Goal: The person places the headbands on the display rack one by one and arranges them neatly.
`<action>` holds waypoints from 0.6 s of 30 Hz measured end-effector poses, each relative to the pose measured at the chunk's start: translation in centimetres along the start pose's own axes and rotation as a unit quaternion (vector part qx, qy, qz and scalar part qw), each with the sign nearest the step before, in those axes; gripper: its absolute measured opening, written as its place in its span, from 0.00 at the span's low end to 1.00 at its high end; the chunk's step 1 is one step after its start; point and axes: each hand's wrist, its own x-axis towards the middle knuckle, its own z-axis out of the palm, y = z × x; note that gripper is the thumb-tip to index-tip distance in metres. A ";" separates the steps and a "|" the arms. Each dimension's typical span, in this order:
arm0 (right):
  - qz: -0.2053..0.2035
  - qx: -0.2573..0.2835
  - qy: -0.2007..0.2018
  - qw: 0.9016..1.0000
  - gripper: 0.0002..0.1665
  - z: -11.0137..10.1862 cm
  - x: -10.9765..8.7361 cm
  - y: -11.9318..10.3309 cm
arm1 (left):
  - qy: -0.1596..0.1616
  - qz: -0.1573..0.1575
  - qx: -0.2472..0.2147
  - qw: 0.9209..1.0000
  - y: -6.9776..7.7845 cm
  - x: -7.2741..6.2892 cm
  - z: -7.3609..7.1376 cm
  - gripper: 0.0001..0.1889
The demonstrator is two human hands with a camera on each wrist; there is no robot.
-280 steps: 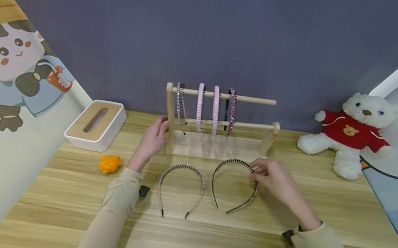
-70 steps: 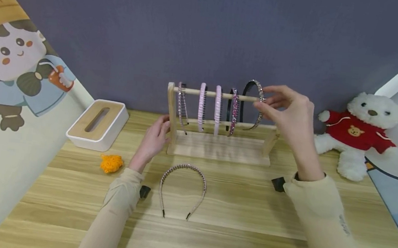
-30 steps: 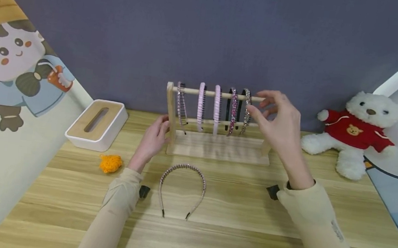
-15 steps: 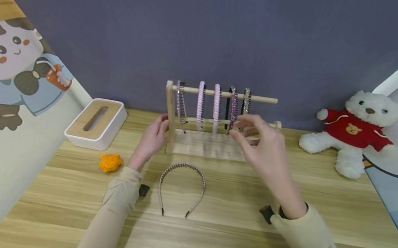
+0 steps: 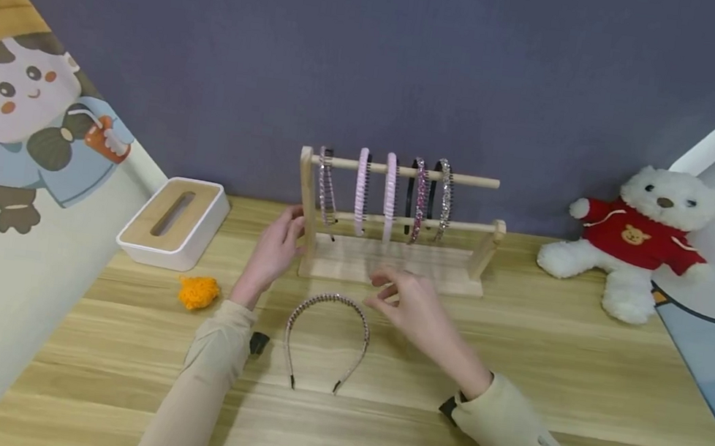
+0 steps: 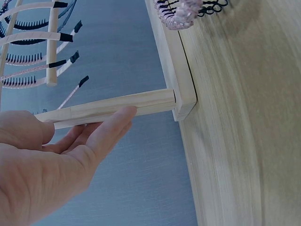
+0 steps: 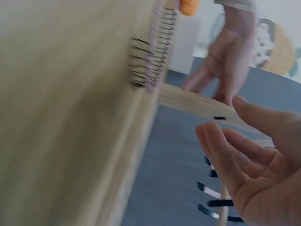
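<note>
On the wooden table lies a pink beaded headband, its open ends toward me. My right hand hovers beside its upper right side, thumb and fingers apart and holding nothing. Behind stands a wooden headband rack with two rails. Several headbands hang on it: a thin pink one, two pale pink ones, a magenta glittery one and a silver glittery one farthest right. My left hand holds the rack's left post between thumb and fingers.
A white tissue box with a wooden lid stands at the left, an orange yarn-like bundle in front of it. A white teddy bear in a red top sits at the right against the wall.
The silver glittery headband went from the table onto the rack and was let go. My right hand then came down and left toward the pink beaded headband. My left hand has stayed put.
</note>
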 end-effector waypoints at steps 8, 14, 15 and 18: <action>0.030 0.012 -0.030 0.999 0.22 2.1 0.0 0.9 | -0.006 0.000 -0.010 1.000 0.0 -0.1 -0.1 0.25; 0.056 0.029 -0.062 0.996 0.26 3.1 0.0 1.2 | -0.006 -0.001 -0.013 1.000 -0.1 0.0 0.0 0.25; 0.058 0.029 -0.066 0.996 0.26 3.2 0.0 1.3 | -0.006 -0.001 -0.014 1.000 -0.1 0.0 0.0 0.25; 0.057 0.021 -0.073 0.995 0.27 3.6 0.0 1.4 | -0.006 -0.002 -0.014 1.000 -0.1 0.0 0.0 0.25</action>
